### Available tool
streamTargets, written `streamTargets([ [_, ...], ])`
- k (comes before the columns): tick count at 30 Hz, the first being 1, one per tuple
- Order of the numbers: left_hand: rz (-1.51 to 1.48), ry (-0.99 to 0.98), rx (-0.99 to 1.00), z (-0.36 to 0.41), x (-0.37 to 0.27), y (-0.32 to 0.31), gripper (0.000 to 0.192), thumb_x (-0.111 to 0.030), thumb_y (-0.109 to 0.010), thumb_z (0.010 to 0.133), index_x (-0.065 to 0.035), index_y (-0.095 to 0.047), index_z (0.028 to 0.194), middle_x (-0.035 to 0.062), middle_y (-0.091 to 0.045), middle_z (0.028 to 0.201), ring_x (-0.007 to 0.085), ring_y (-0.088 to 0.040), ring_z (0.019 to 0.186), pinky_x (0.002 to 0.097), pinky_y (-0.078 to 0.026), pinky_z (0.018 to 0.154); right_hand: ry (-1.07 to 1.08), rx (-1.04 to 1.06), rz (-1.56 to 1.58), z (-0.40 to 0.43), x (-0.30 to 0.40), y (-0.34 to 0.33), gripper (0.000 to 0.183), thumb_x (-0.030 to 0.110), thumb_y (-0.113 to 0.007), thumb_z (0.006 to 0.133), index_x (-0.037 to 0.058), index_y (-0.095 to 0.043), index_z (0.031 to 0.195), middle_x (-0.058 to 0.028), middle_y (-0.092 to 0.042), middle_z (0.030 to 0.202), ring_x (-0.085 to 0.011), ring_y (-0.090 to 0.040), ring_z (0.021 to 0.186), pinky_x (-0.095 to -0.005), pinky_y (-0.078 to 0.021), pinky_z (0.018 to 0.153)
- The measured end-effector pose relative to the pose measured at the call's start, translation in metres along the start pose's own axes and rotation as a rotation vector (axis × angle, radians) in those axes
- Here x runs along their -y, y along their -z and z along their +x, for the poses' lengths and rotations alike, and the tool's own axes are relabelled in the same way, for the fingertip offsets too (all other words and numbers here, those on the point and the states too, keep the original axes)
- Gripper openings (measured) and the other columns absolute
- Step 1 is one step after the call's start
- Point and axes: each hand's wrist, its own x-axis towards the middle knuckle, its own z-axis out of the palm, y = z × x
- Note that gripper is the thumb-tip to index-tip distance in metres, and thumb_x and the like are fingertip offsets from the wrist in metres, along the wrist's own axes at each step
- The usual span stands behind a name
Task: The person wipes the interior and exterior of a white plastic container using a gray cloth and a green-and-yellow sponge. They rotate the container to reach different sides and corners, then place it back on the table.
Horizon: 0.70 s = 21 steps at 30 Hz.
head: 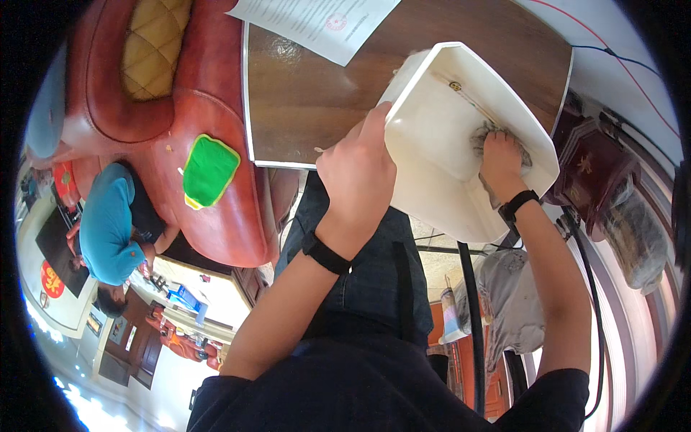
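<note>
A white plastic bin [432, 146] lies tipped over the near edge of a dark wooden tabletop [302, 92], its mouth towards me. My left hand [359, 162] grips the bin's left rim, the fingertips partly hidden behind it. Inside the bin, my right hand [501, 162] presses a grey, wet-looking cloth [526, 156] against the inner wall. Some of the cloth hangs below the palm. Brownish marks and a small dark round patch [455, 86] show on the bin's inside, above the right hand.
A printed sheet [345, 24] bearing a red stamp lies at the table's far edge. On the red leather sofa's arm [216, 232] rests a green cloth mitt [210, 171]. A person in a blue shirt [108, 227] is at the left. Plastic-covered items [510, 302] stand at the lower right.
</note>
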Motion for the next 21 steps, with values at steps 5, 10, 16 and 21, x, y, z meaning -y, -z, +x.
streamTargets([
  [5,-0.006,0.018,-0.003,0.003,0.0,0.001,0.025,-0.009,-0.058,0.097,-0.0162,-0.066,0.119,0.0165,-0.072,0.087,0.0399,-0.069,0.076,0.0503,-0.053,0.065,0.237,0.253,-0.127,-0.016,0.003,0.014,0.034,0.021,-0.066,0.076,0.0063,-0.073,0.106,-0.0173,-0.073,0.109,-0.0357,-0.067,0.108,-0.0481,-0.0476,0.099],
  [10,0.061,0.007,0.0,0.001,0.001,-0.002,0.042,0.001,-0.061,0.083,-0.0137,-0.064,0.122,0.0086,-0.074,0.096,0.0317,-0.072,0.073,0.0448,-0.055,0.061,0.352,0.455,0.049,-0.033,0.023,0.0,0.038,0.025,-0.061,0.075,0.0028,-0.074,0.104,-0.0199,-0.075,0.105,-0.0385,-0.071,0.103,-0.0503,-0.0462,0.1],
  [16,0.042,0.032,-0.002,0.002,-0.002,-0.001,0.043,0.002,-0.063,0.081,-0.0134,-0.064,0.12,0.009,-0.074,0.098,0.0325,-0.072,0.076,0.0441,-0.057,0.064,0.28,0.534,0.428,-0.039,0.022,-0.007,0.046,0.025,-0.053,0.079,-0.0043,-0.069,0.11,-0.0277,-0.072,0.108,-0.0436,-0.069,0.104,-0.051,-0.0496,0.098],
  [21,0.035,0.028,-0.018,0.001,-0.003,-0.001,0.042,0.002,-0.063,0.08,-0.0131,-0.064,0.12,0.0088,-0.074,0.096,0.0327,-0.072,0.074,0.0442,-0.057,0.063,0.171,0.669,0.581,-0.048,0.02,0.033,0.046,0.025,-0.052,0.081,-0.0058,-0.066,0.113,-0.0301,-0.07,0.108,-0.0466,-0.068,0.102,-0.0512,-0.0504,0.096],
])
